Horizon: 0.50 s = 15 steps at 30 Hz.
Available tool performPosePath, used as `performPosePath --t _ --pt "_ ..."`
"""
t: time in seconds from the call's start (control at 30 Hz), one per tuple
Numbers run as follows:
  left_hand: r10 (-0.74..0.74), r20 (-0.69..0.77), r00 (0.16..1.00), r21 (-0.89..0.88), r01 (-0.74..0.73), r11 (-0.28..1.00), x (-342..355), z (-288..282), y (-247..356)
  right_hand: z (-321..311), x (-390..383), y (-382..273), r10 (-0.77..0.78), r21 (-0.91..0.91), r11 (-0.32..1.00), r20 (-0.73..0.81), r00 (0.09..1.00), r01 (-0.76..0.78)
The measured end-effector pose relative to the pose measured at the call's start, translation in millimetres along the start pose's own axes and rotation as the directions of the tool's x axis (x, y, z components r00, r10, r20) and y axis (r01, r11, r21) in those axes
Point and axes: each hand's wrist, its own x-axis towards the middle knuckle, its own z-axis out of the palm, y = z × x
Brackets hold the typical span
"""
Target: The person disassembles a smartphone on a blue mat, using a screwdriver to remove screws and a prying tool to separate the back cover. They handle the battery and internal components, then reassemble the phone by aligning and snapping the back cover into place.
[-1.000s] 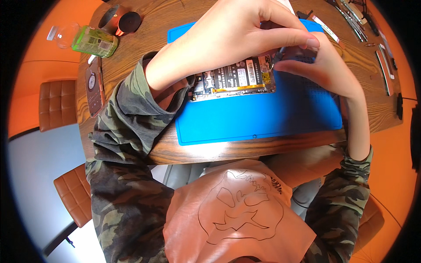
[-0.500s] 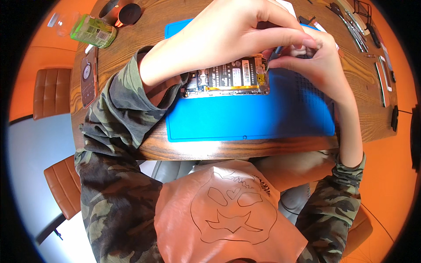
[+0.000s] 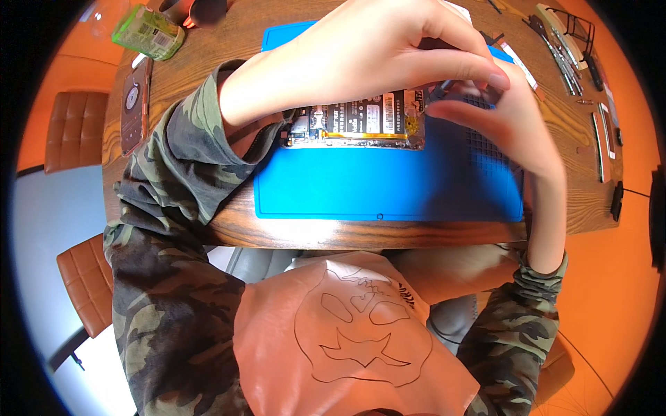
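Smartphone (image 3: 368, 121), opened, lay toward the blue mat's (image 3: 381, 184) 9 o'clock side. Little had just changed, suggesting steady work: left hand (image 3: 409, 52) and right hand (image 3: 510, 114) curled near a dark tool (image 3: 440, 89) at its 3 o'clock end; whose fingers grasped it, I couldn't tell.

An electronics-repair workspace, judging by the blue mat (image 3: 326, 184), opened device (image 3: 368, 122) and slim tools (image 3: 565, 64).
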Motion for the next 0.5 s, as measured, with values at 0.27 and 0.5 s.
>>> performPosePath --t 0.27,0.5 --pt "-0.013 -0.008 1.0 -0.18 0.012 0.984 -1.7 8.4 -1.8 2.4 2.5 4.7 -0.228 -0.259 0.942 -0.037 0.973 0.211" --pt "0.003 -0.015 1.0 -0.132 -0.005 0.991 -1.3 8.5 -4.0 -1.2 0.8 -0.5 -0.107 -0.102 0.989 -0.02 0.994 0.104"
